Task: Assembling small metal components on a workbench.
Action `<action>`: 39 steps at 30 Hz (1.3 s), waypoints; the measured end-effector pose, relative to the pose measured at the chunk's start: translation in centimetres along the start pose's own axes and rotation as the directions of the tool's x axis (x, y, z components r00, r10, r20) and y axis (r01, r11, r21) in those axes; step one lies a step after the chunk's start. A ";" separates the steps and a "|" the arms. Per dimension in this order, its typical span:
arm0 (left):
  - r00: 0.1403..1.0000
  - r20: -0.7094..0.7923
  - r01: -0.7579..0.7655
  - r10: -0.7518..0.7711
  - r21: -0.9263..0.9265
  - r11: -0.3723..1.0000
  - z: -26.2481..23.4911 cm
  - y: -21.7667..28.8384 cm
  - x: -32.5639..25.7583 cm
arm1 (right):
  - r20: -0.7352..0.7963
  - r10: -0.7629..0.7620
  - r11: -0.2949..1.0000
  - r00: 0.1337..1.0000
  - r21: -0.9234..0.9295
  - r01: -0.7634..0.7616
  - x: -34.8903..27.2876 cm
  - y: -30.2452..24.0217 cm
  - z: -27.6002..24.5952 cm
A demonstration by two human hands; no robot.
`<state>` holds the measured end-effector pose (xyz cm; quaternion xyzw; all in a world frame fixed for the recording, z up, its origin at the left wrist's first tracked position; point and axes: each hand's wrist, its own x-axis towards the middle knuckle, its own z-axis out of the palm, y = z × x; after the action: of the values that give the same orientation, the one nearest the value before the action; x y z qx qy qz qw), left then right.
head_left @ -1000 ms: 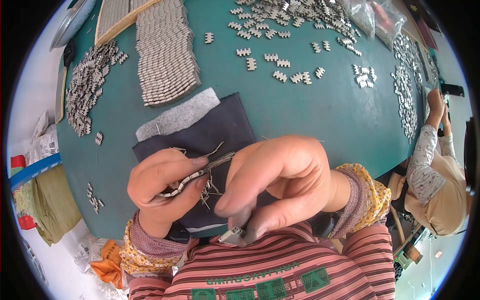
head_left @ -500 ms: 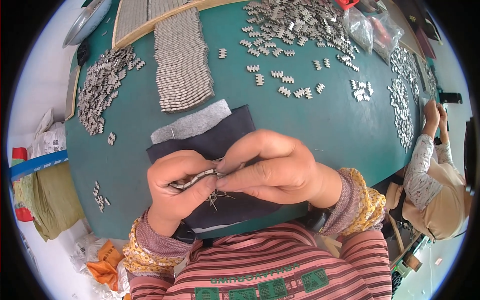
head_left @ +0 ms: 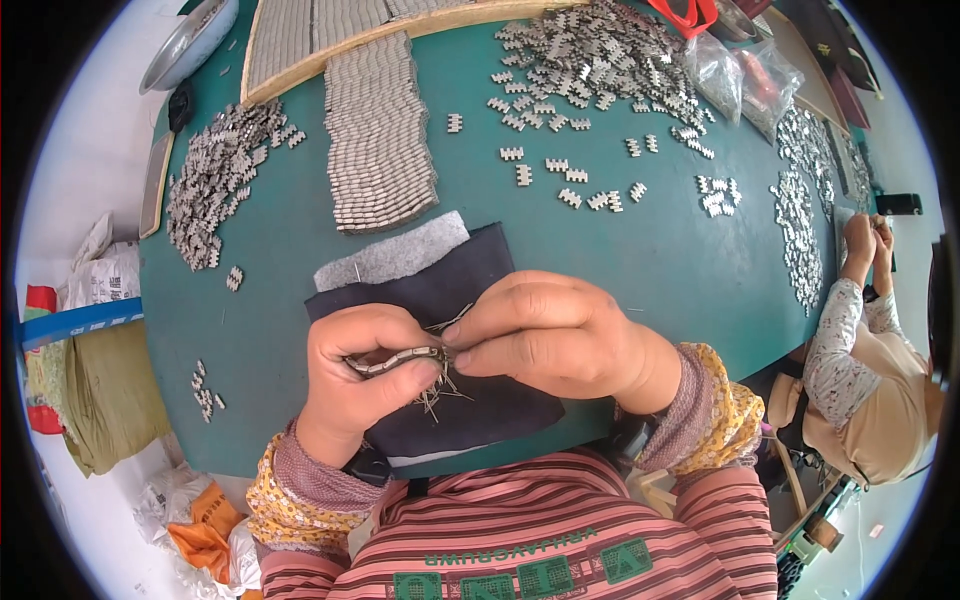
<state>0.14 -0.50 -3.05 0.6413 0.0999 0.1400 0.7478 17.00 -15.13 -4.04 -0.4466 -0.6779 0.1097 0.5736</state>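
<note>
My left hand (head_left: 362, 385) pinches a short strip of joined silver metal links (head_left: 398, 359), held level just above a dark cloth pad (head_left: 470, 285). From the right, my right hand (head_left: 555, 335) meets the strip's right end with its fingertips closed on it. Several thin metal pins (head_left: 435, 400) lie on the cloth under my hands. A grey felt piece (head_left: 395, 255) sticks out from beneath the dark cloth at its far edge.
The green table (head_left: 650, 260) carries heaps of loose silver links at the left (head_left: 215, 180) and top (head_left: 600, 50), and rows of assembled strips (head_left: 378, 140). Plastic bags (head_left: 740, 75) sit top right. Another seated person (head_left: 860, 350) works at the right edge.
My right hand has shifted from low over my lap up to the right end of the strip. The view has tilted, so the table appears lower in the picture.
</note>
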 end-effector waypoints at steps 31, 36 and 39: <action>0.924 -0.012 -0.315 0.381 0.542 0.779 0.5 0.1 0.0 | 0.214 0.330 0.860 0.920 -0.470 -0.199 0.1 0.7 1.3; 0.918 -0.011 -0.329 0.397 0.539 0.776 0.6 0.2 0.2 | 0.180 0.251 0.873 0.951 -0.467 -0.142 -0.5 1.2 1.4; 0.914 0.004 -0.342 0.405 0.545 0.766 0.5 0.2 0.3 | 0.172 0.205 0.872 0.963 -0.479 -0.101 -0.7 1.5 1.3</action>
<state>0.62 -0.85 -2.75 0.8215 0.0475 0.2888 0.4893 16.54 -14.33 -5.93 -0.6089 -0.7051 0.0373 0.3615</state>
